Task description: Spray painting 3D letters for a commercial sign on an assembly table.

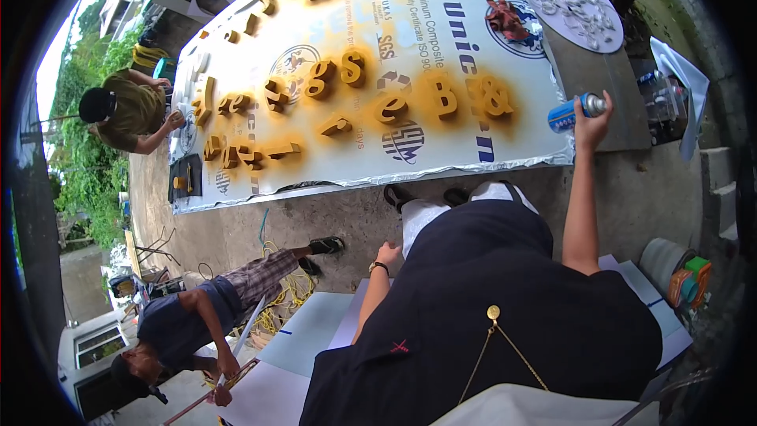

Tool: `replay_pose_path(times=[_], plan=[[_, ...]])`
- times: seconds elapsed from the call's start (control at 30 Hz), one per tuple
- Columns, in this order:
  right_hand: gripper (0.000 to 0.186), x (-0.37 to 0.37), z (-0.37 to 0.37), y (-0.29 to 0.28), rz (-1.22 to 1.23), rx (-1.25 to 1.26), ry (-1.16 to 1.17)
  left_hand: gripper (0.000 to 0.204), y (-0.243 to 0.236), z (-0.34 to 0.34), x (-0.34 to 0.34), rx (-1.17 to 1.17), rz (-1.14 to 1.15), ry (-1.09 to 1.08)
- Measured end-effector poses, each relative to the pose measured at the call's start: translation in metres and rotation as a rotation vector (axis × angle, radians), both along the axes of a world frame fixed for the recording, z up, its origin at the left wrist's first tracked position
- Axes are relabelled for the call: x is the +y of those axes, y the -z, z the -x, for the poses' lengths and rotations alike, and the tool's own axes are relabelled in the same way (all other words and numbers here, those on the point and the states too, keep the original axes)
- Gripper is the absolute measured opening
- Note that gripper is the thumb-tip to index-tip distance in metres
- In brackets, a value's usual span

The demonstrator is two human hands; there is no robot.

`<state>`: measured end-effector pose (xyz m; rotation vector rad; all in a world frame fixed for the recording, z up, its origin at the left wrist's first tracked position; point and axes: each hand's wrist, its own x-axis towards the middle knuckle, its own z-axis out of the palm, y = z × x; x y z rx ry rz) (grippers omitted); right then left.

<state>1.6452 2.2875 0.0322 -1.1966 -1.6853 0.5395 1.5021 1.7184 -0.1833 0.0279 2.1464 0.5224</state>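
Note:
Out over the right front corner of the board, my right hand is closed around a blue spray can lying nearly level, its top end within my fingers. My left hand hangs low beside my leg, away from the board, fingers loosely apart and holding nothing. Rows of gold-painted letter-shaped pieces rest on the printed white panel, with gold-orange overspray around them. Closest to the can is an ampersand-shaped piece.
Crumpled reddish material sits at the panel's far right. Beside it, a round white board bears many small pale pieces. One person works at the panel's left end; another bends behind, near yellow cord and pale sheets.

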Motion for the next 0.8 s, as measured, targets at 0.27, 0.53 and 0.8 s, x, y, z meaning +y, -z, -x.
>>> replay_pose_path(times=[0.27, 0.53, 0.8], plan=[[0.065, -0.007, 0.03, 0.019, -0.086, -0.085, -0.088, 0.045, 0.011, 0.003, 0.005, 0.053, -0.118, -0.165], [0.069, -0.021, 0.056, 0.032, -0.107, -0.121, -0.079, 0.046, 0.001, -0.02, -0.006, 0.066, -0.094, -0.241], [0.065, -0.023, 0.055, 0.042, -0.092, -0.167, -0.001, 0.053, -0.001, -0.064, -0.027, 0.005, 0.071, -0.174]])
